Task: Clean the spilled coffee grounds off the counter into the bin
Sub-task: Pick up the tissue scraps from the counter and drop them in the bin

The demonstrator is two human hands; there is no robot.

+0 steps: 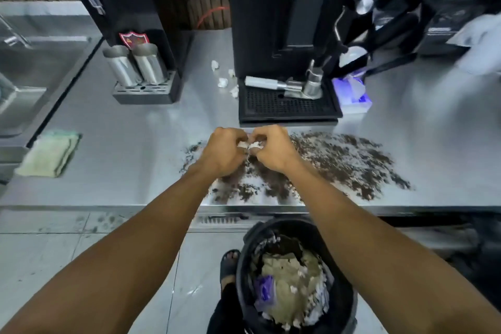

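Dark coffee grounds (344, 163) lie scattered over the steel counter (130, 160) near its front edge, spreading to the right of my hands. My left hand (223, 152) and my right hand (273, 150) are close together above the grounds, both pinching a small white piece of tissue (249, 145) between the fingers. A black bin (341, 304) stands on the floor below the counter edge, holding paper scraps, crumpled waste and a purple wrapper.
A black coffee machine with a drip tray (287, 106) stands behind my hands. Crumpled tissue bits (223, 83) lie to its left, near two steel cups (135, 65). A folded green cloth (50, 153) lies at left beside the sink (32, 62). A tissue box (355, 95) sits right.
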